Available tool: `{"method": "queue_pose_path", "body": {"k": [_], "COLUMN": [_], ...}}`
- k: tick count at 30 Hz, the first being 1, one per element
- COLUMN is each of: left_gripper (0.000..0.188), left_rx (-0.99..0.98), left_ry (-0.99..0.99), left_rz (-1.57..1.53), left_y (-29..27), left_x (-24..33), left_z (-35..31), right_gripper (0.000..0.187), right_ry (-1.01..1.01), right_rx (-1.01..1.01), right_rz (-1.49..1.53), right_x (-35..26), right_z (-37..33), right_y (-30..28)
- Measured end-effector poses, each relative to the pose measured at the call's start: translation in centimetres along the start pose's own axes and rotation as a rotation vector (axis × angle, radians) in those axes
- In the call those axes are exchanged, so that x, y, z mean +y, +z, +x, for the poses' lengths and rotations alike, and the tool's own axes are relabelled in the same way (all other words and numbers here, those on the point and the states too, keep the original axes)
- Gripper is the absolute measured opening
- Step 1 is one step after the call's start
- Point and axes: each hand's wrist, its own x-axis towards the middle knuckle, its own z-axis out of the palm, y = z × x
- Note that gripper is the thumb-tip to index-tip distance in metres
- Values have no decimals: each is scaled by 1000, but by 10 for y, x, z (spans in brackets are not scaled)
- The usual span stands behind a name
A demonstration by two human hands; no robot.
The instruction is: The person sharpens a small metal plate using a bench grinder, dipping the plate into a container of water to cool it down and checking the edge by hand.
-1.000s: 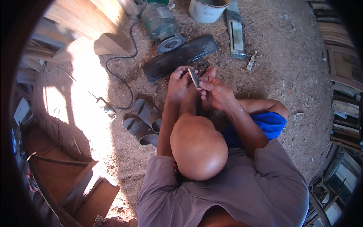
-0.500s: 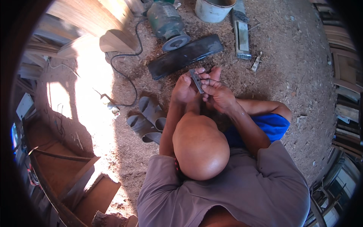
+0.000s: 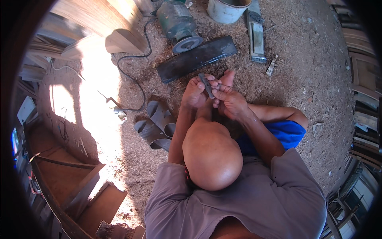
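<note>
In front of my raised bare knee [image 3: 213, 155], both hands meet at a small, flat, dark-grey metal piece [image 3: 206, 85] with a narrow shape, held at a slant. My left hand [image 3: 193, 95] is closed on its far left side, fingertips curled around the edge. The near end is pinched by my right hand [image 3: 232, 102], its thumb and fingers closed. Part of the fingers' grip behind the piece is hidden. A bare foot [image 3: 228, 77] shows just beyond the hands. Farther off lies a long black block [image 3: 197, 59], apart from both hands.
Beyond the block sits a green motor [image 3: 176, 20] with a grey disc [image 3: 188, 44]; its black cable [image 3: 137, 85] curves across the ground. A white bucket [image 3: 227, 12] and a long narrow stone-like block [image 3: 257, 38] are at the back. Grey slippers [image 3: 155, 125] lie left, a wooden trough [image 3: 59, 175] nearer.
The left fingers have shifted and curled closer around the metal piece. The right hand and the piece stay in nearly the same place.
</note>
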Motion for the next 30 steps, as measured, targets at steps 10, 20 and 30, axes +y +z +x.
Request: {"method": "queue_pose_path", "body": {"k": [10,20,30], "left_gripper": [47,37,39], "left_rx": [9,-23,-17], "left_ry": [-48,27,-3], "left_rz": [57,5,-39], "left_y": [-2,-7,-5], "left_x": [4,3,3], "left_z": [-3,-2,-2], "right_gripper": [8,12,14], "right_ry": [-10,27,24], "right_rx": [-8,-76,-74], "right_rz": [22,-53,-42], "right_x": [1,5,0], "right_z": [1,3,-2], "right_y": [-1,-14,-12]}}
